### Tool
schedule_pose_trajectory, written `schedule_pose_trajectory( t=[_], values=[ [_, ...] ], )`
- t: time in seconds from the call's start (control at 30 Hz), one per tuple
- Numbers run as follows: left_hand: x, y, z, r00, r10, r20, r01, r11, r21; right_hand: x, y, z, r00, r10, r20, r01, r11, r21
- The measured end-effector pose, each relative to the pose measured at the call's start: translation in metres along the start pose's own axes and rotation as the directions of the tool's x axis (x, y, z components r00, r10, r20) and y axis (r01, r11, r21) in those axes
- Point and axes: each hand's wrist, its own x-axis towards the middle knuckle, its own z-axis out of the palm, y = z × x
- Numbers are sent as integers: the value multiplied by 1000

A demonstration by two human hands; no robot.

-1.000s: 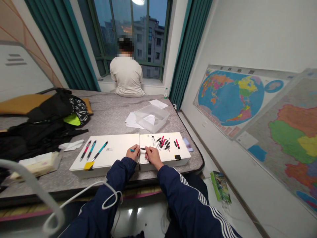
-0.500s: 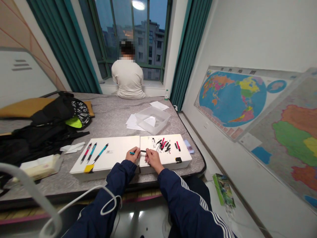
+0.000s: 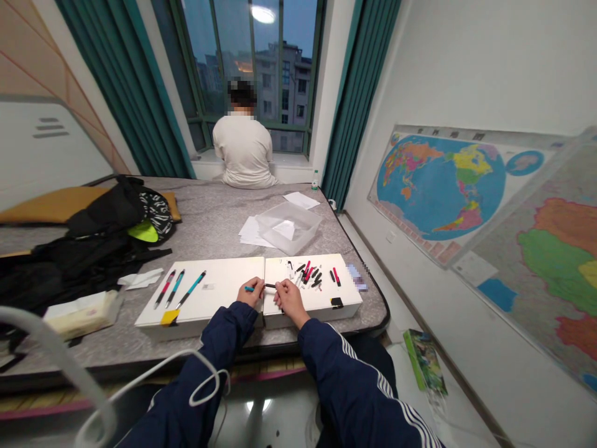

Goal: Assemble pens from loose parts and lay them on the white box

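Observation:
Above the seam between two white boxes, my left hand is closed round the teal barrel of a pen. My right hand pinches the pen's black front end, so it lies level between both hands. On the left box lie a red-and-black pen and two teal-and-black pens, side by side. The right box carries a scatter of loose black, red and clear pen parts, with a black piece and a red piece lying apart from them.
Behind the boxes, a clear plastic bin rests partly on white papers. Black bags and a tissue pack are at the left. A white cable loops over my left sleeve. A person sits by the window.
The view has shifted very slightly. Both hands keep the same hold on the pen, and the pens and parts on the boxes stay where they were.

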Motion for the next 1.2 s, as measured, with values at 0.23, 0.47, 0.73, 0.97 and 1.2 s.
schedule_pose_trajectory(
  t=[0.23,0.47,0.73,0.97,1.2],
  values=[
    [1,2,-1,1000,3,-10,-2,1000,11,-1,-3,1,1000,1,-5,-1,1000,3],
    [0,2,0,1000,8,-4,-7,1000,12,-2,-3,0,999,-28,18,29,999,-36],
    [0,-3,0,1000,16,-5,-16,1000,8,0,-2,3,999,32,9,-32,999,-1],
    [0,-2,0,1000,22,-14,-22,1000,-14,12,-23,-53,996,-45,-74,31,984,-175],
    [0,0,2,999,16,-30,-18,998,-60,47,-40,-153,1000,-13,17,21,521,-854]
  ],
)
